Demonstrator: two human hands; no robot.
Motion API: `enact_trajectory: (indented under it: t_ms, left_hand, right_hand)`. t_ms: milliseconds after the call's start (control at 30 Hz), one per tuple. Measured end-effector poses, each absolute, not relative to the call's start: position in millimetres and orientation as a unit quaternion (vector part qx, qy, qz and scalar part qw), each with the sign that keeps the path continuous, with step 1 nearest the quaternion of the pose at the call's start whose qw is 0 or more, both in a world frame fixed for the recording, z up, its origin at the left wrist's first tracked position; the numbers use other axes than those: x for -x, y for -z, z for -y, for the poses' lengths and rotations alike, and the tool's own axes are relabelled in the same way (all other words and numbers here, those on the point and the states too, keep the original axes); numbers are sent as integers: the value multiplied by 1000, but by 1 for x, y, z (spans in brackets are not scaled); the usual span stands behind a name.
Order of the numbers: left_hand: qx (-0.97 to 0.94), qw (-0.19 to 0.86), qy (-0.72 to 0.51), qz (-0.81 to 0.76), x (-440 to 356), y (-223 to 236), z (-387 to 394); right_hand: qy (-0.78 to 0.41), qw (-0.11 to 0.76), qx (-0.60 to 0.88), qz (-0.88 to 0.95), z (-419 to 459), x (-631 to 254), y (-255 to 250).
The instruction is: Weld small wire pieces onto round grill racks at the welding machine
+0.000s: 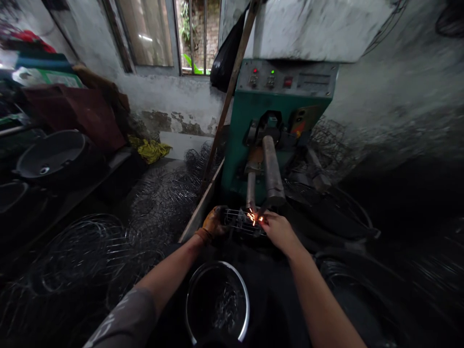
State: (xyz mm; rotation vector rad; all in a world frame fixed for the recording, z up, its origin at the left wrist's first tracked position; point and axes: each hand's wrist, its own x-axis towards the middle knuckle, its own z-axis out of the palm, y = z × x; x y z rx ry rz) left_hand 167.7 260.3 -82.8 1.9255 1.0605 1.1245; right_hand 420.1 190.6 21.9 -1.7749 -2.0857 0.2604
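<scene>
My left hand (pixel 214 222), in an orange-brown work glove, is closed on the left end of a wire frame (pixel 239 220) made of thin parallel metal wires. The frame lies under the electrodes of a green spot welder (pixel 232 145). Orange sparks (pixel 253 216) fly where the upper electrode arm (pixel 271 169) meets the wires. Close to the sparks, my bare right hand (pixel 277 229) is closed in a pinch at the frame's right side; what its fingertips hold is hidden. Below the frame stands a round bowl (pixel 245 290) with small metal pieces in it.
Heaps of wire rings (pixel 83 246) cover the floor to the left. A dark round basin (pixel 54 154) stands at the far left, and a yellow cloth (pixel 150 149) lies by the wall. A wooden board (pixel 203 203) leans beside the welder. More wire sits at right.
</scene>
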Motion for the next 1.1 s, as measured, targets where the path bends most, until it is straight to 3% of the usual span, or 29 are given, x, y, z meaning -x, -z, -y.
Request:
enact_trajectory:
  t_ms: [100,167,233,333,467,733,933,1100]
  left_hand:
    - [-754,323,-410,-399,-162,70,-255]
    - [-799,270,-383,-377,-155,55,-249]
    - [-844,189,-366,-344,-154,38,-242]
    - [-881,80,-333,-326,-169,13,-231]
    - [-887,42,-280,-365,-198,-2,-225]
    - [-878,152,-236,-387,-186,19,-237]
    - [-798,274,-331,-423,-166,42,-247]
    - [-801,254,-345,-418,-154,53,-256]
  right_hand:
    - [-124,315,634,695,-173,-438,-13]
    - [-138,392,656,630,-158,-455,-3]
    - [-155,415,690,573,-147,-468,7]
    - [-186,379,723,547,-148,-472,18]
    - [-189,366,727,549,-160,-467,18]
    - [-131,288,704,636,-149,-463,-5]
    - [-107,187,698,683,-162,-432,-33]
    - [-90,123,697,701,-182,-413,-47]
